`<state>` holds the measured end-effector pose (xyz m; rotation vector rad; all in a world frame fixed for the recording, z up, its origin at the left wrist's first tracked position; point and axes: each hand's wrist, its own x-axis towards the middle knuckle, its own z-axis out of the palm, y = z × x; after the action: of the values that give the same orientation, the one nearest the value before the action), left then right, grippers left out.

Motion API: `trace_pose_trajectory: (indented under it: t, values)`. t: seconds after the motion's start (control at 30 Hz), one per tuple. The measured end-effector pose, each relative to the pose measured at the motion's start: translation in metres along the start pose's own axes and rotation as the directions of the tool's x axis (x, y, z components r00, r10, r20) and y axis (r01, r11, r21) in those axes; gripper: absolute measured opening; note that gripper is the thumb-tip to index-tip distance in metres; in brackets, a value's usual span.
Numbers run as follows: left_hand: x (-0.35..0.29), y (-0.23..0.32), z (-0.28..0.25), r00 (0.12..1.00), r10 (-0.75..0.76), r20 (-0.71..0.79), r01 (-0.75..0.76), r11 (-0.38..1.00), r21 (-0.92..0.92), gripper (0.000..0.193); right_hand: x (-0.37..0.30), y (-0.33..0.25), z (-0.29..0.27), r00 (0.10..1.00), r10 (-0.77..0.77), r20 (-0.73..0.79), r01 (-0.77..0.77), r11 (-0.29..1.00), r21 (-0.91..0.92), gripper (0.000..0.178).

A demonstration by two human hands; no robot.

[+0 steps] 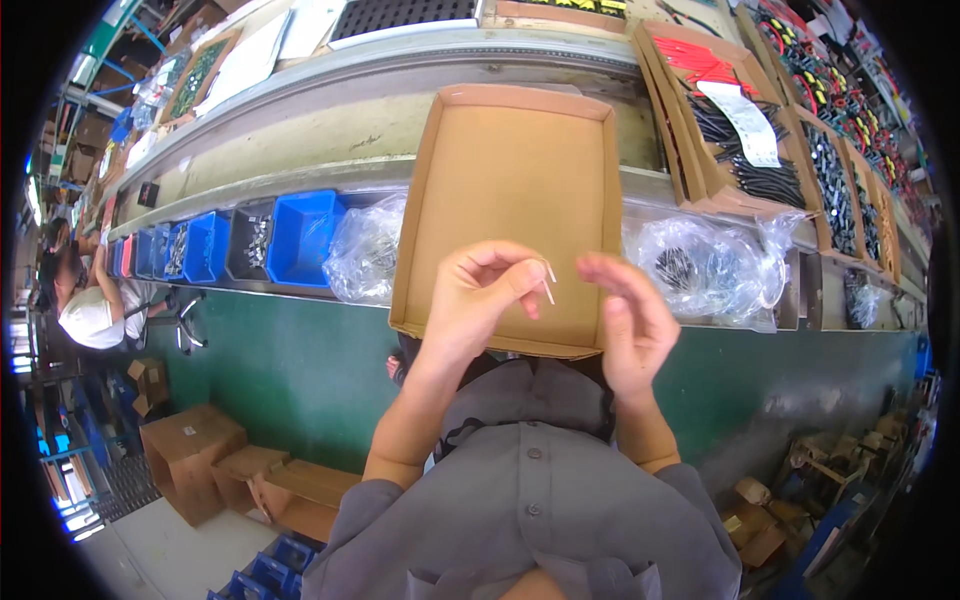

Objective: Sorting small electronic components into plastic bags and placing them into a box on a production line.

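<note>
My left hand (478, 298) is closed in a pinch on a thin, short white piece (550, 284), whose ends poke out past the thumb and forefinger. It looks like a bit of wire or a slim strip; the exact kind is too small to tell. Facing it a short way off is my right hand (637, 325), fingers curved and apart from the thumb, with nothing visible in it. Both hands hover over the near part of a shallow cardboard tray (510, 180), which lies across the bench edge close to my body.
Left of the tray are a clear plastic bag (367, 248) and a row of blue bins (303, 236). Another clear bag with dark parts (715, 265) lies to the right. Cardboard boxes of black and red cables (765, 178) stand beyond. A person (92, 312) sits far left.
</note>
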<state>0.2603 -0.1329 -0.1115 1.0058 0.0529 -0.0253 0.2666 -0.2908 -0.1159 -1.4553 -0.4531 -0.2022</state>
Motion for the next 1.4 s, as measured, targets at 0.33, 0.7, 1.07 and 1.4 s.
trace_pose_trajectory:
  t: [0.33,0.7,1.07,1.4]
  values:
    - [0.01,0.008,-0.026,0.991,0.137,-0.008,-0.018,0.183,0.983,0.015,0.004,0.034,-0.139,0.876,0.209,-0.434,-0.361,0.881,-0.305,0.012]
    - [0.009,0.007,-0.023,0.989,0.129,-0.075,0.057,0.142,0.988,0.019,0.022,0.073,-0.122,0.903,0.332,-0.272,-0.398,0.413,-0.819,0.013]
    - [-0.002,0.009,-0.01,0.992,0.101,-0.073,0.008,0.529,0.849,0.012,0.018,0.046,-0.121,0.907,0.341,-0.249,-0.42,0.668,-0.615,0.013]
    - [-0.004,0.004,0.026,0.861,-0.406,0.308,0.333,0.906,0.263,0.01,0.025,-0.014,-0.059,0.87,0.254,0.423,-0.288,0.957,0.017,0.009]
